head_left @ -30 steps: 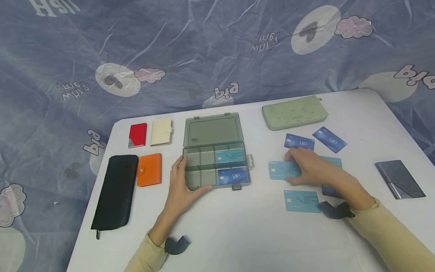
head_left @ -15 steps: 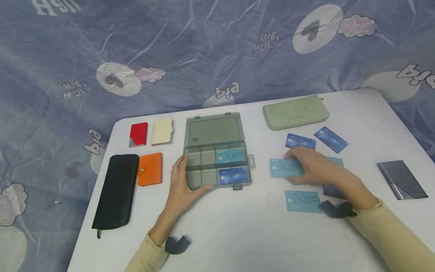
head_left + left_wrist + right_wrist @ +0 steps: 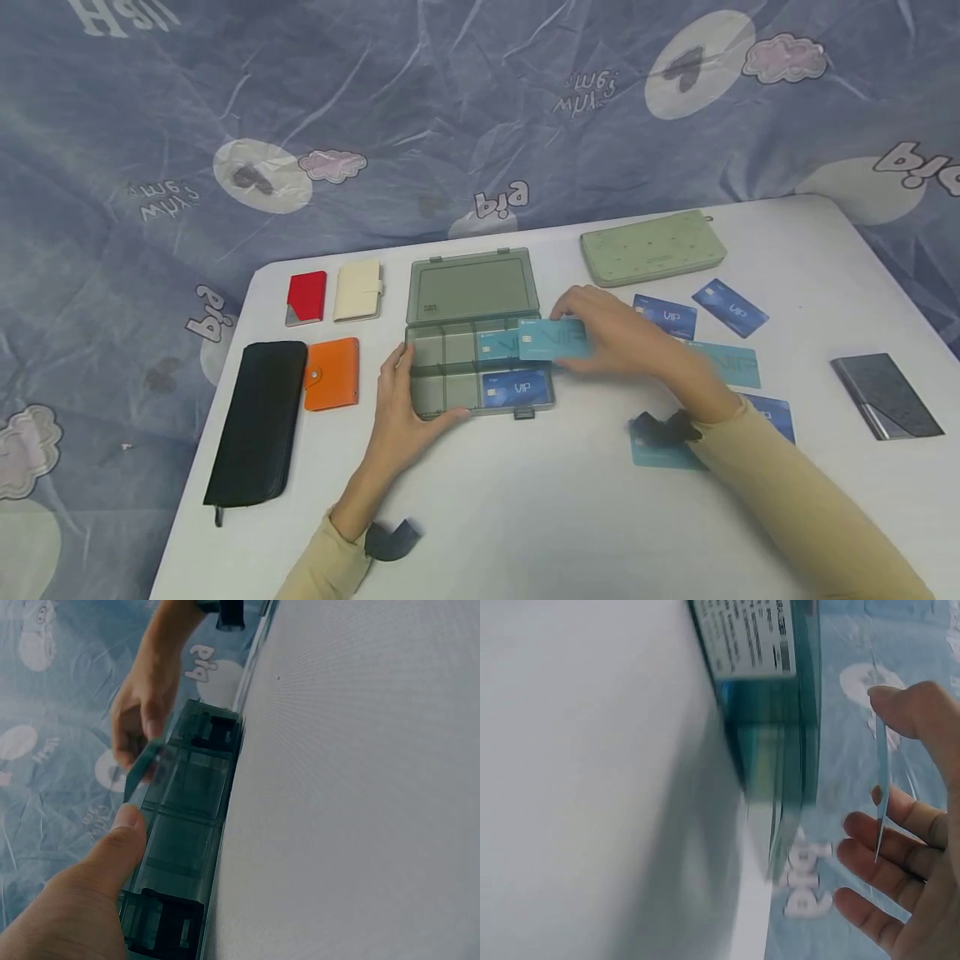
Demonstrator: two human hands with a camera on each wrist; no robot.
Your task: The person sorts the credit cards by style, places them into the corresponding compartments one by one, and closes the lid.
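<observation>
A light blue card [image 3: 551, 340] is pinched between the thumb and fingers of the right hand [image 3: 618, 333], lifted above the right end of the divided box [image 3: 425, 392] and overlapping it in the head view (the right wrist view shows the card nearly edge-on, thumb at one edge and fingertips at the other). Under its left part, another light blue card [image 3: 493, 344] lies in the wide far compartment, partly covered; a dark blue card [image 3: 515, 388] fills the wide near one. The box's lid [image 3: 474, 287] is folded back, away from the person. The left hand [image 3: 397, 408] is spread wide at the box's left end, its fingers along the side and its thumb by the near edge. To the right on the white table [image 3: 525, 517] lie more cards: two dark blue VIP cards [image 3: 731, 308] near the green pouch [image 3: 652, 247], a light blue one [image 3: 726, 364] below them, and two others partly hidden by the right sleeve [image 3: 795, 492] and wrist strap. Farther right is a dark grey card holder [image 3: 887, 396]. Left of the box sit an orange wallet [image 3: 332, 375], a long black wallet [image 3: 257, 425], a red holder [image 3: 306, 296] and a cream one [image 3: 358, 292].
</observation>
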